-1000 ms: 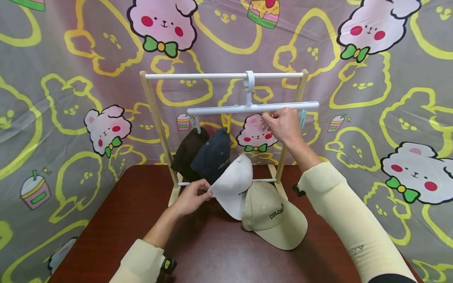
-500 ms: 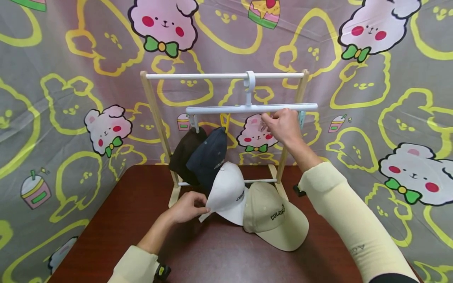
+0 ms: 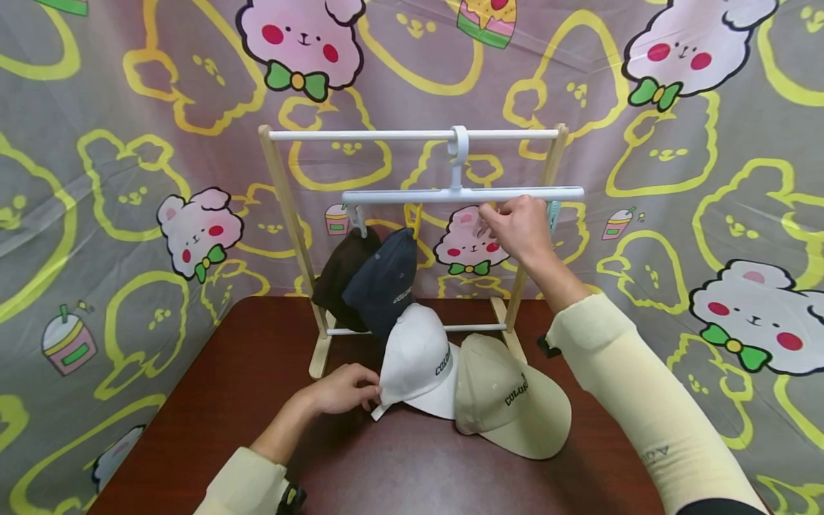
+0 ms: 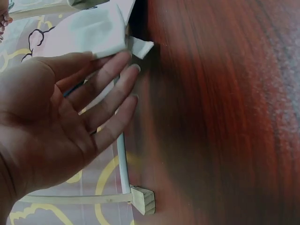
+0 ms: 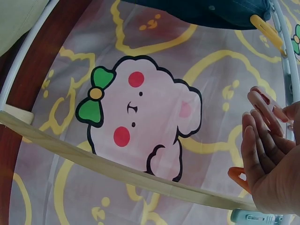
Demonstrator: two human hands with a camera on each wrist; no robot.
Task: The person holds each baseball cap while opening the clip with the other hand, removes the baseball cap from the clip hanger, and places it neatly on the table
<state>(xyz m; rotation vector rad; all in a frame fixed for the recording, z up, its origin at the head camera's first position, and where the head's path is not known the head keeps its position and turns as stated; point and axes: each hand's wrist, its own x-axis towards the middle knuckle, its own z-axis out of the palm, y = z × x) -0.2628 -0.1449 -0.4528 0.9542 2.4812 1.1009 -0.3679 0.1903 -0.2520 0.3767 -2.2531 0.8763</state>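
My left hand pinches the back edge of a white baseball cap between thumb and index finger, the other fingers extended loosely. The cap stands low over the table, its strap hanging down and its brim against a beige cap. Up at the pale blue hanger, my right hand holds a pink clip between thumb and fingers. On the hanger's left half, a grey clip holds a dark brown cap and a yellow clip holds a navy cap.
A rack with wooden side posts and a white top rod carries the hanger. An orange clip and a teal clip sit right of my right hand. Patterned cloth hangs behind the brown table.
The white cap has come down and turned more upright, with my left hand lowering alongside it. The beige cap has shifted slightly right. My right hand stays at the hanger.
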